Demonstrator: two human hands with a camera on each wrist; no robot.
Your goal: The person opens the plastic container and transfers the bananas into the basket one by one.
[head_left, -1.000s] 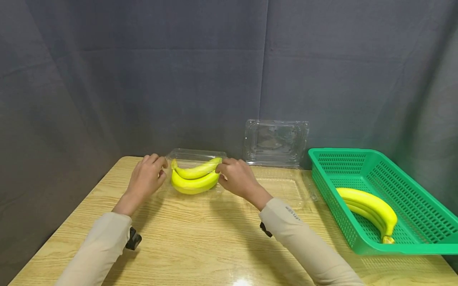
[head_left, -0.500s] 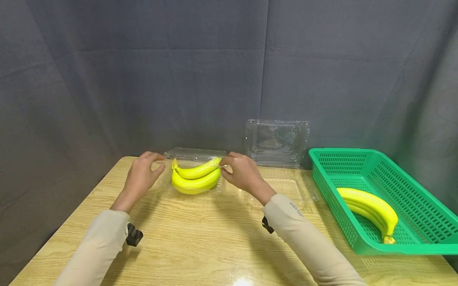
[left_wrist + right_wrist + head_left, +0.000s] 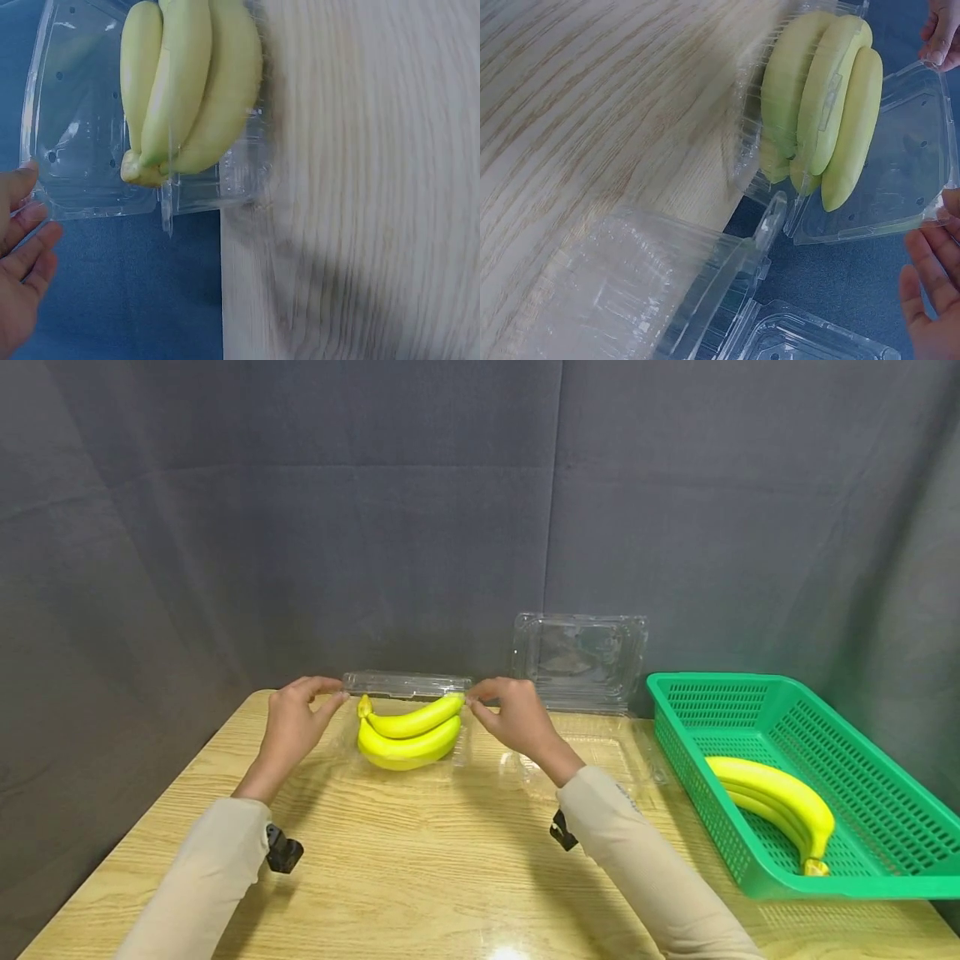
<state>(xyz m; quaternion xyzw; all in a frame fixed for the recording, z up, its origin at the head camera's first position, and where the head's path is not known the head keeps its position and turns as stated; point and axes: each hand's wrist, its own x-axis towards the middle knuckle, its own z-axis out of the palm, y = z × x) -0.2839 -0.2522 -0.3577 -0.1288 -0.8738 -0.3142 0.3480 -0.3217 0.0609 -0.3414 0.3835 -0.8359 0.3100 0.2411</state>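
A bunch of yellow bananas lies in the base of a clear plastic clamshell container at the table's back edge. The container's lid stands swung back from the base, leaving the fruit uncovered. My left hand pinches the lid's left corner between thumb and fingers. At the opposite corner my right hand grips the lid's edge, its fingertips on the rim in the right wrist view. Both hands hold the lid behind the bananas.
A second clear clamshell container stands with its lid raised, just right of the first. On the right sits a green perforated basket holding another banana bunch. A grey curtain hangs behind the wooden table.
Both hands have shifted slightly back and apart with the lid. The lid has swung backward, away from over the bananas. Basket and second container stay put.
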